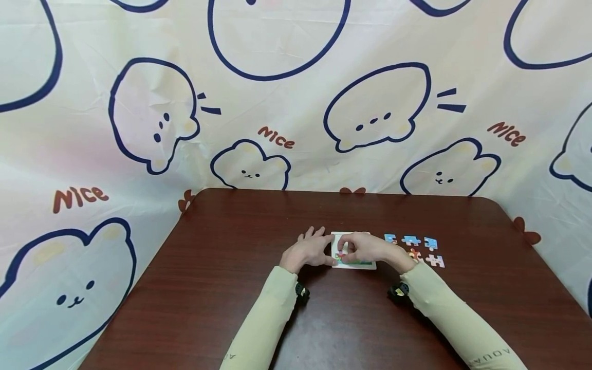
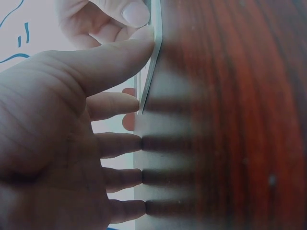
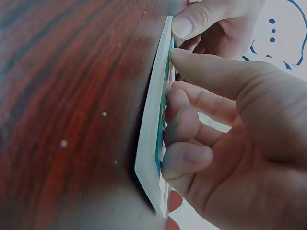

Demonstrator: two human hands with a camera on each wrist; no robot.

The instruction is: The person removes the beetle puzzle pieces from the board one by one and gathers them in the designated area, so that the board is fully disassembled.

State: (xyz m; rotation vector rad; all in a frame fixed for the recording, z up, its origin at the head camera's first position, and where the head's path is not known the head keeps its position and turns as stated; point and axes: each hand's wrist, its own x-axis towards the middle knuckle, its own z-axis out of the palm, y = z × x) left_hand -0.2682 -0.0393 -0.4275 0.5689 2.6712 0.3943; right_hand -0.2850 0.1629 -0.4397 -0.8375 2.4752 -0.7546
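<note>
A thin jigsaw board [image 1: 353, 266] with a pale frame and colourful pieces in its lower part lies flat on the table. My left hand [image 1: 307, 251] is at its left side, thumb touching the board's edge and index fingertip near its far corner. The other left fingers [image 2: 122, 143] stretch straight, tips down on the tabletop. Over the board is my right hand [image 1: 367, 247], its thumb [image 3: 201, 64] on the near part of the picture. Curled right fingers [image 3: 184, 158] rest on the board's surface; whether they pinch a piece I cannot tell.
Several loose jigsaw pieces [image 1: 411, 240], blue, red and pale, lie to the right of the board, partly behind my right wrist. The dark wooden table [image 1: 240, 241] has rounded far corners. A cartoon-printed curtain [image 1: 305, 103] hangs behind it and along its sides.
</note>
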